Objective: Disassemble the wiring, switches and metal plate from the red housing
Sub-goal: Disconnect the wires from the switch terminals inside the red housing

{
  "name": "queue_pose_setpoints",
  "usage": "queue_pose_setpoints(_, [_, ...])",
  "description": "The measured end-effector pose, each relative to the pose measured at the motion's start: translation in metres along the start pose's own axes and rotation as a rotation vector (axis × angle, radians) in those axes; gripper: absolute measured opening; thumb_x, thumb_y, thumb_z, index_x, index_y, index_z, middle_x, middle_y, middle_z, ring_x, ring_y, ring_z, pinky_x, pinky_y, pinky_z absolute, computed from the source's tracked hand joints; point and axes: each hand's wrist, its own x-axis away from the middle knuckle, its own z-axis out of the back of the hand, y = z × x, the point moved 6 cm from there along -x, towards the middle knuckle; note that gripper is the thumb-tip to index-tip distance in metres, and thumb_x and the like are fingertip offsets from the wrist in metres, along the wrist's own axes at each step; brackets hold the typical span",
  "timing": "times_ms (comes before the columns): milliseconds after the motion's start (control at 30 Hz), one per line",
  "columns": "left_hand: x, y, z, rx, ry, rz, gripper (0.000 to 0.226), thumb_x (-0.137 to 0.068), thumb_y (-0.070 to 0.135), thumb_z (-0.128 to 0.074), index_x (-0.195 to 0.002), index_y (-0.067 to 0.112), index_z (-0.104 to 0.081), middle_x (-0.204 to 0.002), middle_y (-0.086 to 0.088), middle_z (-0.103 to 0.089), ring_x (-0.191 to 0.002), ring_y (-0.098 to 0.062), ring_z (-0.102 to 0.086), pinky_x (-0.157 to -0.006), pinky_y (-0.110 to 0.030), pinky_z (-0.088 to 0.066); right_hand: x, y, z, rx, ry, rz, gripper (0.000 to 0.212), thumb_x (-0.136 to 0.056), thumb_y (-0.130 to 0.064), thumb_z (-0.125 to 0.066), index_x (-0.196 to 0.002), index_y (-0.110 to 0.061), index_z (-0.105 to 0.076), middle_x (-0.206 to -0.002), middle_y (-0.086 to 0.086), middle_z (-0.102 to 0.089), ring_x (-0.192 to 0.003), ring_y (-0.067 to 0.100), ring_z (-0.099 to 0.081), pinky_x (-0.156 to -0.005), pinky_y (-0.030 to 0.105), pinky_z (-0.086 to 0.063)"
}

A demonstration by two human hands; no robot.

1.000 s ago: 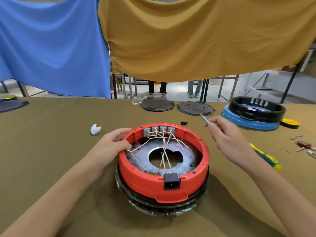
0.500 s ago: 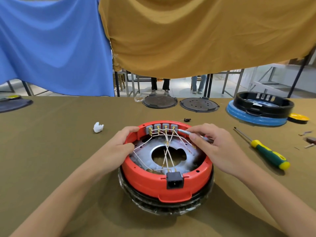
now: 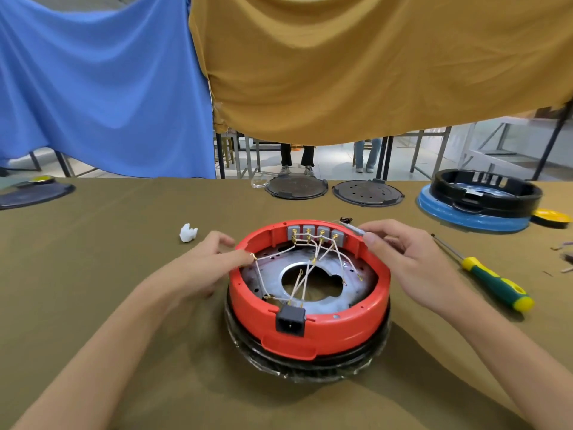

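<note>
Head view: the right hand (image 3: 412, 262) pinches a thin metal tool (image 3: 353, 228) between thumb and forefinger at the far right rim of the red housing (image 3: 310, 324), glossy round plastic at mid-table on a black ribbed base. The left hand (image 3: 204, 265) pinches a gold terminal (image 3: 253, 256) on the pale wiring (image 3: 310, 262) at the left rim. Four grey switches (image 3: 315, 233) line the back wall above a dull metal plate (image 3: 356, 293). Half a second ago the right hand reached further over the switches; now it sits back at the rim. A green-handled screwdriver (image 3: 493, 282) lies to the right.
</note>
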Motion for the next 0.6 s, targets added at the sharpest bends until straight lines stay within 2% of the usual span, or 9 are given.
queue_pose_setpoints(67, [0.016, -0.003, -0.002, -0.032, -0.123, 0.037, 0.055, -0.06, 0.056, -0.073, -0.109, 0.038, -0.058, -0.102, 0.012, -0.067, -0.1, -0.005, -0.062, -0.07, -0.03, -0.049, 0.001, -0.003, -0.002, 0.078, -0.037, 0.039, 0.016, -0.099, -0.019, -0.059, -0.106, -0.026, -0.072, -0.098, -0.015, -0.072, -0.094, 0.001, -0.066, -0.081, 0.019, -0.049])
queue_pose_setpoints(100, [0.02, -0.002, -0.003, -0.029, -0.145, 0.021, 0.052, -0.059, 0.053, -0.071, -0.108, 0.038, -0.06, -0.102, 0.013, -0.067, -0.099, -0.003, -0.062, -0.07, -0.029, -0.05, 0.001, -0.004, -0.005, 0.127, -0.056, 0.057, 0.016, -0.098, -0.019, -0.059, -0.106, -0.026, -0.071, -0.096, -0.016, -0.071, -0.092, -0.001, -0.065, -0.079, 0.014, -0.046])
queue_pose_setpoints(200, [0.013, 0.009, -0.003, -0.005, -0.082, -0.053, 0.028, -0.082, 0.025, -0.067, -0.11, 0.03, -0.065, -0.105, 0.003, -0.068, -0.083, -0.006, -0.064, -0.069, -0.028, -0.051, 0.003, -0.011, -0.007, 0.236, -0.058, 0.121, 0.017, -0.097, -0.021, -0.06, -0.109, -0.023, -0.071, -0.092, -0.021, -0.066, -0.09, -0.005, -0.062, -0.075, 0.006, -0.042])
queue_pose_setpoints(267, [0.001, 0.017, -0.005, -0.006, -0.078, -0.081, 0.027, -0.091, 0.011, -0.059, -0.113, 0.026, -0.066, -0.105, -0.001, -0.07, -0.075, -0.007, -0.065, -0.074, -0.032, -0.055, 0.003, -0.016, -0.003, 0.242, -0.016, 0.149, 0.017, -0.096, -0.022, -0.061, -0.109, -0.022, -0.072, -0.094, -0.02, -0.067, -0.092, -0.005, -0.061, -0.075, 0.006, -0.042])
queue_pose_setpoints(333, [-0.012, 0.023, -0.009, 0.003, -0.104, -0.109, 0.026, -0.093, 0.009, -0.059, -0.115, 0.021, -0.064, -0.104, -0.002, -0.072, -0.075, -0.01, -0.066, -0.083, -0.035, -0.056, 0.002, -0.018, 0.004, 0.195, 0.008, 0.147, 0.016, -0.094, -0.023, -0.064, -0.108, -0.024, -0.073, -0.091, -0.019, -0.069, -0.091, -0.003, -0.063, -0.075, 0.008, -0.045])
queue_pose_setpoints(467, [-0.028, 0.036, -0.024, 0.094, -0.199, -0.193, 0.022, -0.098, 0.013, -0.059, -0.119, 0.012, -0.065, -0.1, -0.005, -0.072, -0.081, -0.013, -0.067, -0.07, -0.022, -0.056, 0.003, -0.02, 0.006, 0.078, -0.041, 0.13, 0.012, -0.088, -0.026, -0.071, -0.098, -0.032, -0.07, -0.079, -0.011, -0.069, -0.075, 0.01, -0.066, -0.066, 0.023, -0.052])
queue_pose_setpoints(533, [-0.028, 0.04, -0.03, 0.14, -0.173, -0.227, 0.026, -0.099, 0.019, -0.058, -0.124, 0.015, -0.064, -0.11, -0.002, -0.071, -0.087, -0.008, -0.068, -0.071, -0.018, -0.054, 0.004, -0.023, 0.006, 0.038, -0.054, 0.145, 0.01, -0.083, -0.032, -0.073, -0.092, -0.03, -0.071, -0.078, -0.007, -0.07, -0.073, 0.012, -0.066, -0.065, 0.023, -0.053])
queue_pose_setpoints(600, [-0.022, 0.039, -0.03, 0.066, -0.088, -0.275, 0.035, -0.098, 0.027, -0.06, -0.132, 0.024, -0.057, -0.128, 0.006, -0.061, -0.106, -0.003, -0.063, -0.081, -0.017, -0.052, 0.005, -0.026, 0.007, -0.011, -0.064, 0.159, 0.014, -0.08, -0.04, -0.07, -0.089, -0.029, -0.073, -0.077, -0.006, -0.071, -0.071, 0.011, -0.066, -0.062, 0.018, -0.052])
